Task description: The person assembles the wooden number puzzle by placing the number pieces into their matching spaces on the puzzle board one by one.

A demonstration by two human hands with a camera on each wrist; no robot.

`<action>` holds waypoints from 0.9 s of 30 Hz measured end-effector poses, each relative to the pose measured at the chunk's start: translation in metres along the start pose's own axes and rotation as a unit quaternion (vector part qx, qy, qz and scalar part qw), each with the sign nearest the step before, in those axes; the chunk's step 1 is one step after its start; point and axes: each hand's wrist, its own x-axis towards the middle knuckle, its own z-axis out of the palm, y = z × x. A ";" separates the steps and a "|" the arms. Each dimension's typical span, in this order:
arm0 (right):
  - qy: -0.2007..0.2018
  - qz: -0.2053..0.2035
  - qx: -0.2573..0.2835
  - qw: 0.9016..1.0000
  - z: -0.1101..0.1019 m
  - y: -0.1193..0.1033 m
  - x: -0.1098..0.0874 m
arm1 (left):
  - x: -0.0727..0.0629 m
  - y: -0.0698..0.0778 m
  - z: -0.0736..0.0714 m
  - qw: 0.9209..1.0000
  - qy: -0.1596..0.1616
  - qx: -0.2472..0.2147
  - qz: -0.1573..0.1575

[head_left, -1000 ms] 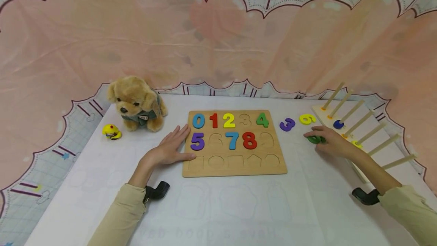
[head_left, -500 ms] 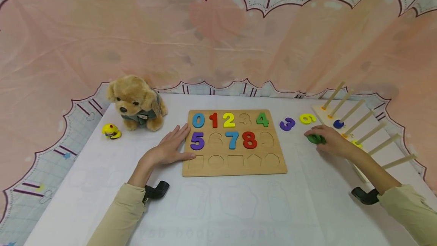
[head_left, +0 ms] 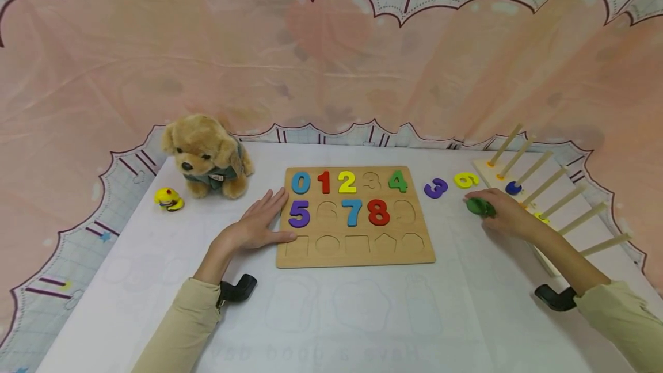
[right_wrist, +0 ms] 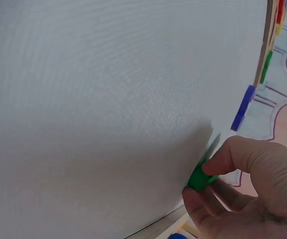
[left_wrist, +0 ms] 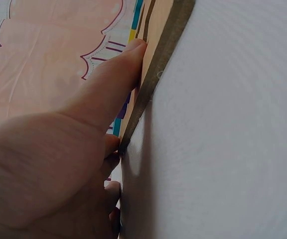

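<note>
Green piece (head_left: 479, 207) sits pinched by the right hand (head_left: 509, 212); the left hand (head_left: 259, 224) (grip spread wide) touches the left edge of the wooden board (head_left: 357, 258).

Soft, even light makes the head view moderately bright, crisp around the right grip (head_left: 506, 212), with a faint, diffuse shadow on the surface (head_left: 352, 315) on its near side. Both wrist views are dimmer and greyer. A broad, soft shadow spreads beside the right grip, where the green piece (right_wrist: 199, 178) has a smeared edge. A narrower shadow lies beside the left grip (left_wrist: 59, 159). Fine ripples texture the surface there.
</note>
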 end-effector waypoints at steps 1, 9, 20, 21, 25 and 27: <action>0.001 -0.001 -0.002 1.000 0.000 0.000 0.000 | 0.000 0.000 0.000 1.000 0.000 -0.001 0.001; 0.009 0.008 -0.023 1.000 -0.003 0.001 0.001 | 0.001 0.000 -0.001 1.000 0.000 -0.003 0.000; 0.018 0.037 0.024 0.999 -0.002 -0.014 0.001 | 0.001 -0.001 0.001 1.000 0.000 0.003 0.001; 0.023 0.034 0.025 0.999 -0.001 -0.017 0.002 | 0.002 -0.001 0.001 1.000 0.000 0.003 0.001; 0.055 0.009 0.027 0.998 0.002 -0.026 0.004 | 0.002 -0.001 0.001 1.000 -0.001 0.004 0.002; 0.067 -0.002 0.032 0.997 0.004 -0.029 0.004 | 0.001 -0.001 0.001 1.000 -0.001 0.004 0.002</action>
